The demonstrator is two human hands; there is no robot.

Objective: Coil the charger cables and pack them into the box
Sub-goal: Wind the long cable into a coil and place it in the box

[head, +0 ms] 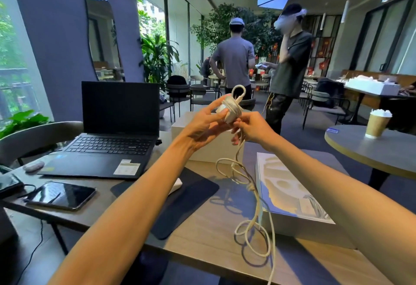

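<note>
The left hand (202,124) holds the white charger (228,110) up over the middle of the table (202,242), pinched between thumb and fingertips, with several turns of cable (247,226) already wound around it and one small loop standing up at the top. Just to its right, the right hand (249,129) has its fingers curled around the cable where it leaves the charger. From there the rest hangs down to the table in loose, crossing loops, and the tail runs off the near edge.

The winding looks partly done – much of the cable is loose, and nothing from this charger has gone into the box (304,233), which lies open on the right with another cable showing in its near corner.

The trouble I would expect comes from the slack. The loops on the table cross each other beside the box, and a pull from above could draw them into a knot or catch them on the box's corner. The left hand's hold is light – a tug against a snag could twist the charger out of the fingertips or let the wound turns slide off. The upright loop could also spring loose.
</note>
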